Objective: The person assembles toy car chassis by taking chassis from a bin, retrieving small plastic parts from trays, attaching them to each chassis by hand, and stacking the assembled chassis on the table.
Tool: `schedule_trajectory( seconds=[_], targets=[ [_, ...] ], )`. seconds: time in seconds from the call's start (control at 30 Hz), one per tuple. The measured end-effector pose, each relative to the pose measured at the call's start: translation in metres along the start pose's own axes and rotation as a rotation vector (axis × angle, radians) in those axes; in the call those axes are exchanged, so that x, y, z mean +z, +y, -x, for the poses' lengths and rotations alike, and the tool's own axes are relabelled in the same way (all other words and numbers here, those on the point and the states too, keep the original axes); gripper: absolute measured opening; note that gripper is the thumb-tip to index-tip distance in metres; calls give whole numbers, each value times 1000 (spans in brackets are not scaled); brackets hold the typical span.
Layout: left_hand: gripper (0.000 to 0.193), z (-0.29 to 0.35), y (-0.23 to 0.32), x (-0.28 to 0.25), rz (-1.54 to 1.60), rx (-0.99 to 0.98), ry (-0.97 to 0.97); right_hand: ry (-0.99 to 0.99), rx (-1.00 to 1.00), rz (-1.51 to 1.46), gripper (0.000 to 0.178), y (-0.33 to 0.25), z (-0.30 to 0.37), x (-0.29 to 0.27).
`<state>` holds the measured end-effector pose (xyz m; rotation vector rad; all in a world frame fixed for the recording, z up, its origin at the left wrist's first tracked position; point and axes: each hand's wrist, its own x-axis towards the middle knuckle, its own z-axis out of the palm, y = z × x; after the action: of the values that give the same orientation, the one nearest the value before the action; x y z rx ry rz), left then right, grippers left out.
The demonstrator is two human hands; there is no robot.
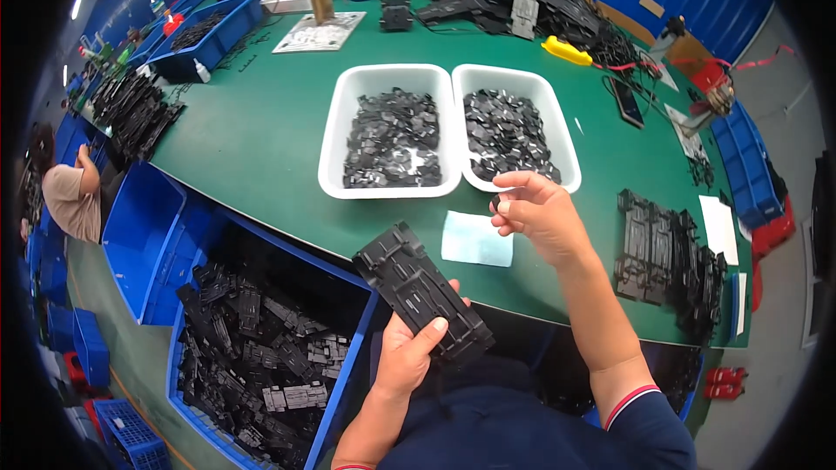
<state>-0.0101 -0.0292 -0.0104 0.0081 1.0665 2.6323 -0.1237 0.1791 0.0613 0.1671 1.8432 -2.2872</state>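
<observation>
A: Where is the black moulded part (422, 292)?
B: Aslant at the near edge of the green table (252, 152), its lower end clamped in the left hand (407, 352), thumb laid across the upper face.
A: And the right hand (547, 219)?
B: Raised, apart from the part; thumb and forefinger are closed on a small dark piece (497, 202), its shape too small to tell.
A: What surrounds them?
B: Near the right hand, a pale blue sheet (477, 239); beyond, a left white tray (330, 157) and a right white tray (570, 157), side by side, holding small black pieces. Similar moulded parts fill a blue bin (355, 350) at lower left and stand in a row (649, 248) at right.
</observation>
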Motion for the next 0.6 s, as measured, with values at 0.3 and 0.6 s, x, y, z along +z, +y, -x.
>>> schedule_trajectory(
  seconds=[0.3, 0.6],
  targets=[
    [46, -13, -12, 15, -54, -52, 21, -14, -20, -49, 15, 28, 19, -34],
    [47, -23, -11, 15, -36, -43, 43, 152, -134, 320, 11, 36, 21, -31]
  ],
)
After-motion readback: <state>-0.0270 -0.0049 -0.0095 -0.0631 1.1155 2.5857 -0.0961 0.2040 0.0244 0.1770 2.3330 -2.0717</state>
